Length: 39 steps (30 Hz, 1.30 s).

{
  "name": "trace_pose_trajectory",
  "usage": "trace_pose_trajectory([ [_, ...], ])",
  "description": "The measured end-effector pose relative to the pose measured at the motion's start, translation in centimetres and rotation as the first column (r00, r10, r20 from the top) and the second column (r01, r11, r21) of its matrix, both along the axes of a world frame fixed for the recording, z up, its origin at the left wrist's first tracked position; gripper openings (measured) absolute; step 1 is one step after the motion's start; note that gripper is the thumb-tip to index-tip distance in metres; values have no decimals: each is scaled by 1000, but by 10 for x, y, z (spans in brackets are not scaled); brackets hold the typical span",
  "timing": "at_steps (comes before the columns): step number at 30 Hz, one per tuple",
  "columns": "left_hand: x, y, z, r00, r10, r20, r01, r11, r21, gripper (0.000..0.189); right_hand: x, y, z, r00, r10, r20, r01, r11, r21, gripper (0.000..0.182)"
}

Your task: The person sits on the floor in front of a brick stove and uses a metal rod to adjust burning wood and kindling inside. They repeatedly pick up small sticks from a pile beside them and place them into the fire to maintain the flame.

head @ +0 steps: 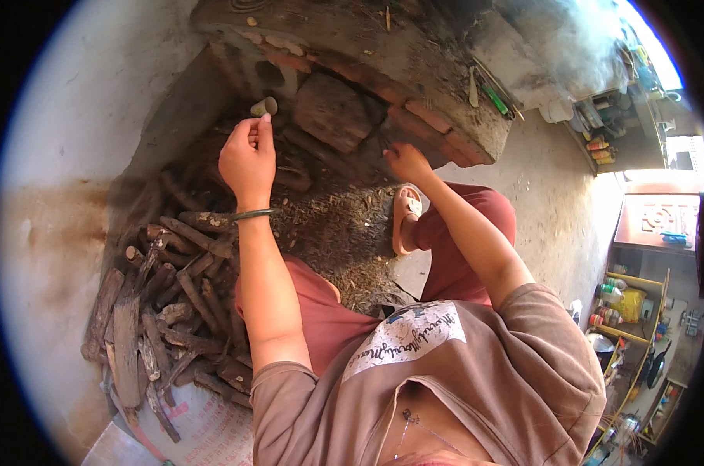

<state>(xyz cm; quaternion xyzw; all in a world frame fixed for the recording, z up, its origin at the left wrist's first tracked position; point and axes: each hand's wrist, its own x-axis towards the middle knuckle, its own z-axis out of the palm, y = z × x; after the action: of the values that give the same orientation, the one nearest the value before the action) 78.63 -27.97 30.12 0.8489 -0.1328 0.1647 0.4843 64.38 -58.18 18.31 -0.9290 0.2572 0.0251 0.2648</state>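
Note:
My left hand (247, 154), with a bangle on the wrist, reaches toward the brick stove (445, 137). Its thumb and fingertips pinch the lower edge of a small pale cup (263, 107), tilted with its mouth toward the right. A dark, sooty slab (331, 110) leans at the stove's front, with a dark gap along its right side. My right hand (409, 162) is beside that gap, its fingers curled. Something thin and dark shows at its fingertips, but shadow hides whether it is held.
Split firewood and branches (171, 303) are heaped at the left against the wall. Straw and chips (329, 233) cover the floor between my feet. On the stove ledge lies a green-handled tool (495, 100). Smoke or steam (585, 46) rises at the upper right, near shelves (625, 131).

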Motion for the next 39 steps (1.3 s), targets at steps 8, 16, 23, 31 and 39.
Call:
trace_pose_trajectory([
  [8, -18, 46, 18, 999, 40, -16, -39, 999, 35, 28, 47, 22, -12, 990, -51, -128, 12, 958, -287, 49],
  [16, -16, 64, 19, 997, 71, 4, -71, 997, -32, 31, 20, 42, 47, 913, -329, -241, 368, 409, 835, 26],
  [23, -34, 48, 22, 999, -30, -40, 28, 999, -44, 34, -199, 76, 173, 936, -249, -249, 243, -56, 968, 41],
  [31, -71, 15, 21, 991, -112, -69, 113, 993, 17, 35, -349, 66, 270, 972, -205, -110, 127, 73, 989, 34],
  [39, -116, -4, 35, 968, -220, -122, 221, 975, -4, 33, -394, 43, 277, 959, -250, 135, -99, 151, 984, 31],
])
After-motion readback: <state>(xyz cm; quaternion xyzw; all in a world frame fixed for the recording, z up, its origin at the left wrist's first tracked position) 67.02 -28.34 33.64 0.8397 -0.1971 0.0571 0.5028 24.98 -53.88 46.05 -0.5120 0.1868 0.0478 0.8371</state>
